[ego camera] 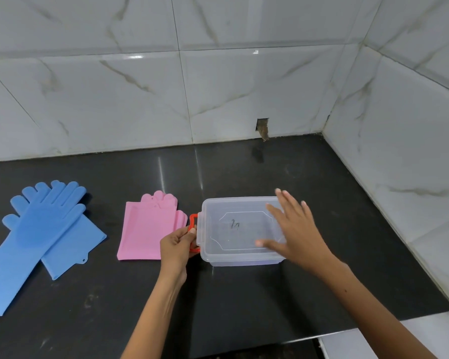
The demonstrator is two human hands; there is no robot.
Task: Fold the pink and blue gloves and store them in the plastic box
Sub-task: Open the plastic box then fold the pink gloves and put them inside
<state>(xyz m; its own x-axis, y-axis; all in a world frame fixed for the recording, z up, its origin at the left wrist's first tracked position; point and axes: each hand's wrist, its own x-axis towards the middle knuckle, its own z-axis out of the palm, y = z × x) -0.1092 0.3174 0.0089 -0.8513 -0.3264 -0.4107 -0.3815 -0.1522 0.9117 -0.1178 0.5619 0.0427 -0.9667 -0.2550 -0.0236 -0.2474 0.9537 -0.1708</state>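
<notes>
My left hand [178,242] has its fingers pinched on the orange latch [194,233] at the left end of the plastic box [240,230], while my right hand [293,229] hovers spread and empty over the lid. If I pull the latch hard without steadying the lid, I expect the light box could skid on the glossy counter [244,301]. The pink gloves [151,229] lie folded just beside the latch and could get nudged. The blue gloves [44,234] lie unfolded, well apart at left. Walls close the back and right; the front lies open.
</notes>
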